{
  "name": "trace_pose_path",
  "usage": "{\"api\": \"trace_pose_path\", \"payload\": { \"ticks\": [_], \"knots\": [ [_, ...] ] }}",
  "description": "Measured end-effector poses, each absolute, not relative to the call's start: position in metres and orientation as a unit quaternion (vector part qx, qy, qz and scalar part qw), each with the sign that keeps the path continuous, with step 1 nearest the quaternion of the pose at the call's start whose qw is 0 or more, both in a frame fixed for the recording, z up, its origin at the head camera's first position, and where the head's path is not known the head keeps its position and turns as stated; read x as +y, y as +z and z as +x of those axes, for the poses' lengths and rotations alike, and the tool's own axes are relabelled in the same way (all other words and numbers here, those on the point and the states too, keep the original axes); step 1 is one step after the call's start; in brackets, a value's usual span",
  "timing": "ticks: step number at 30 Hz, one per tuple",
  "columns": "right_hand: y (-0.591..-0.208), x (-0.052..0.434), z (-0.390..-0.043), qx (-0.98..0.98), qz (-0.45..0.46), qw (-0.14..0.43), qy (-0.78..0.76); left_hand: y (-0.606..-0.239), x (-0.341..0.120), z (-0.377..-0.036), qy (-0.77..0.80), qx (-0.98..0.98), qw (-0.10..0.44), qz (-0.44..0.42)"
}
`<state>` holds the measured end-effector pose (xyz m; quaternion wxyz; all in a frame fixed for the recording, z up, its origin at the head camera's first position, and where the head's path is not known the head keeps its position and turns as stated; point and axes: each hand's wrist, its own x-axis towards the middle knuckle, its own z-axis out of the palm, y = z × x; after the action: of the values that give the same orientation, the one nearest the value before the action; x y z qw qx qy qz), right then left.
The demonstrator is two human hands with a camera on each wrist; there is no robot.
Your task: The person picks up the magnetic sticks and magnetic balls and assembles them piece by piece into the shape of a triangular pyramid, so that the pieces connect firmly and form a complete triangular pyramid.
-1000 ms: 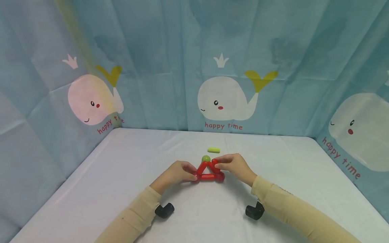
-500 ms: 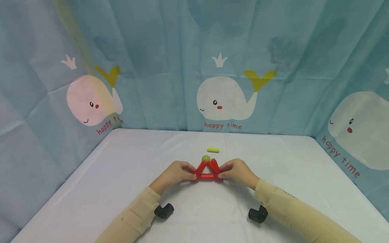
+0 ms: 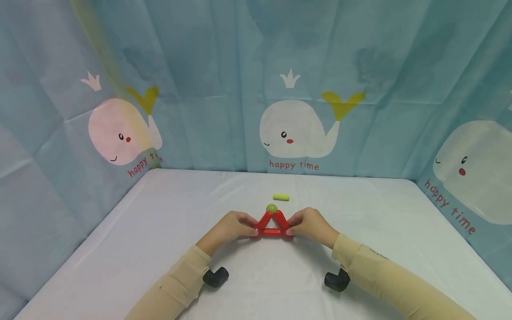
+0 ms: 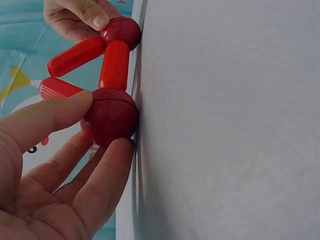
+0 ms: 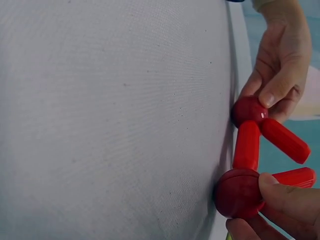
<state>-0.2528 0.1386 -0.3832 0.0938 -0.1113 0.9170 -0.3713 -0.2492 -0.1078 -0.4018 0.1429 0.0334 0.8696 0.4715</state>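
Observation:
A small triangle of red rods [image 3: 273, 225] stands on the white table [image 3: 160, 231], with a green ball [image 3: 271, 208] at its top corner and a red ball at each bottom corner. My left hand [image 3: 236, 226] pinches the left red ball [image 4: 111, 116] between thumb and fingers. My right hand [image 3: 308, 224] pinches the right red ball [image 5: 240, 193] the same way. The bottom rod [image 5: 247, 145] joins the two balls, and the far hand shows in each wrist view.
A loose yellow-green rod [image 3: 281, 197] lies on the table just behind the triangle. Blue curtains printed with whales [image 3: 296, 129] close in the table on the left, back and right. Black wrist camera mounts [image 3: 216, 276] sit under both forearms.
My right hand moved down from the right slanted rod to the bottom right ball and now pinches it. The left hand kept its hold.

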Motion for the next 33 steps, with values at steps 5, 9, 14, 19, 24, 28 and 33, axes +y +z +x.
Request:
{"api": "trace_pose_path", "payload": {
  "ticks": [5, 9, 14, 19, 24, 28, 33],
  "knots": [
    [-0.383, 0.136, -0.253, 0.918, -0.114, 0.088, -0.371, -0.402, -0.109, -0.25, 0.479, 0.866, 0.141, 0.031],
    [-0.383, 0.135, -0.252, 0.917, -0.119, 0.084, -0.371, -0.401, -0.11, -0.25, 0.484, 0.863, 0.141, 0.03],
    [-0.382, 0.138, -0.256, 0.917, -0.115, 0.096, -0.369, -0.401, -0.111, -0.249, 0.479, 0.866, 0.142, 0.032],
    [-0.373, 0.146, -0.27, 0.905, -0.089, 0.092, -0.405, -0.402, -0.11, -0.25, 0.471, 0.87, 0.144, 0.036],
    [-0.362, 0.152, -0.297, 0.889, -0.078, 0.052, -0.448, -0.402, -0.111, -0.251, 0.476, 0.866, 0.146, 0.04],
    [-0.363, 0.151, -0.318, 0.884, -0.084, 0.059, -0.456, -0.402, -0.111, -0.251, 0.479, 0.865, 0.148, 0.037],
    [-0.372, 0.15, -0.34, 0.887, -0.084, 0.074, -0.448, -0.403, -0.112, -0.25, 0.479, 0.865, 0.146, 0.038]
  ]
}}
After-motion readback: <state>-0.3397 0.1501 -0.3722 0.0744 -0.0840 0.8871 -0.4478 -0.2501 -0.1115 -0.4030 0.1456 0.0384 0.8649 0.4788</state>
